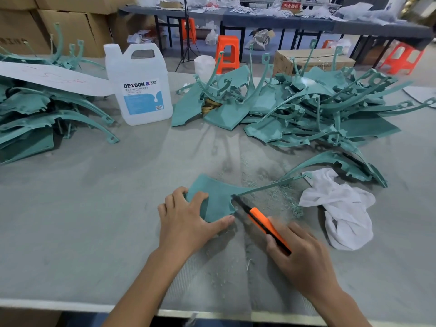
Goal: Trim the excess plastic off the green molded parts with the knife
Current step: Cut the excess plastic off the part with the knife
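Left hand [186,223] pins the green part [217,197] on the grey table [82,208], fingers over its far edge, thumb along the near one. Right hand [299,256] is wrapped round the orange knife [262,223], its tip at the part's thin arm, just right of the left thumb. Green shavings [278,192] dust the surface beyond the knife. A white cloth [342,208] lies right of the right hand. Farther out stand a clear jug [141,90], a right heap [306,107] and left heap [35,114] of parts, orange stools [227,53] and cardboard boxes [70,24].
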